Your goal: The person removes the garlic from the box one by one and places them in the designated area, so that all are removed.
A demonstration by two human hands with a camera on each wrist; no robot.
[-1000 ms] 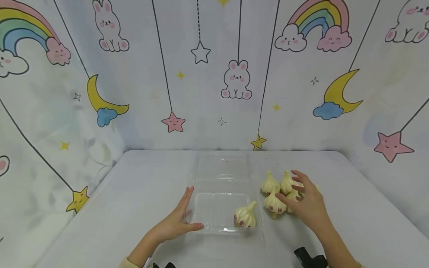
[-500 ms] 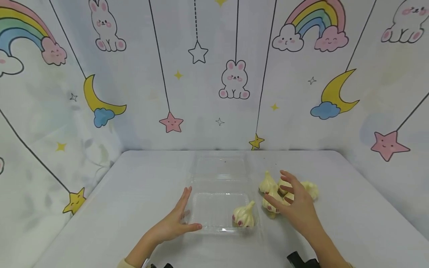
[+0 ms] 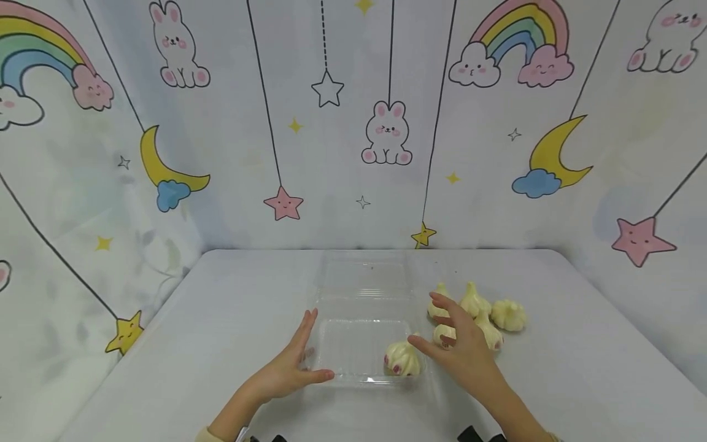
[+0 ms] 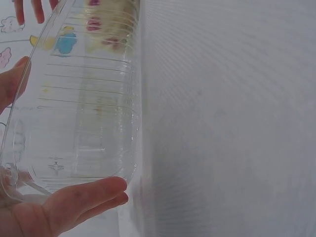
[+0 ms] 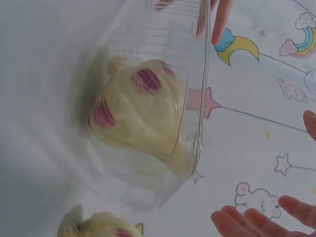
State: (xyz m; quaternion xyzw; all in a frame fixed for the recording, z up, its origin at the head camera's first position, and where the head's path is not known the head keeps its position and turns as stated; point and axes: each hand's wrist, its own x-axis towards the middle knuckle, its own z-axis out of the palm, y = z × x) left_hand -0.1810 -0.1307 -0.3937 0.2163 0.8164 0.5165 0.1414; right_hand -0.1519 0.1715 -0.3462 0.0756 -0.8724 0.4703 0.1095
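A clear plastic clamshell box [image 3: 350, 347] lies unfolded on the table, its lid [image 3: 364, 273] toward the back. Inside its front right corner sits one garlic bulb [image 3: 402, 360], cream with purple marks, also visible through the box wall in the right wrist view [image 5: 143, 108]. My left hand [image 3: 284, 365] rests against the box's left side, fingers straight and thumb [image 4: 91, 197] along the front wall. Above the right edge of the box hovers my right hand [image 3: 466, 356], fingers spread and slightly bent, holding nothing. It partly hides the garlic behind it.
Several more garlic bulbs [image 3: 475, 302] are grouped right of the box, with one bulb [image 3: 509, 315] at the group's right end. A white table [image 3: 248, 288] lies beneath everything. A printed backdrop [image 3: 331, 153] rises behind and at both sides.
My right hand has moved left, from over the garlic group to the right edge of the box. More of the group shows now. The left hand stays at the box.
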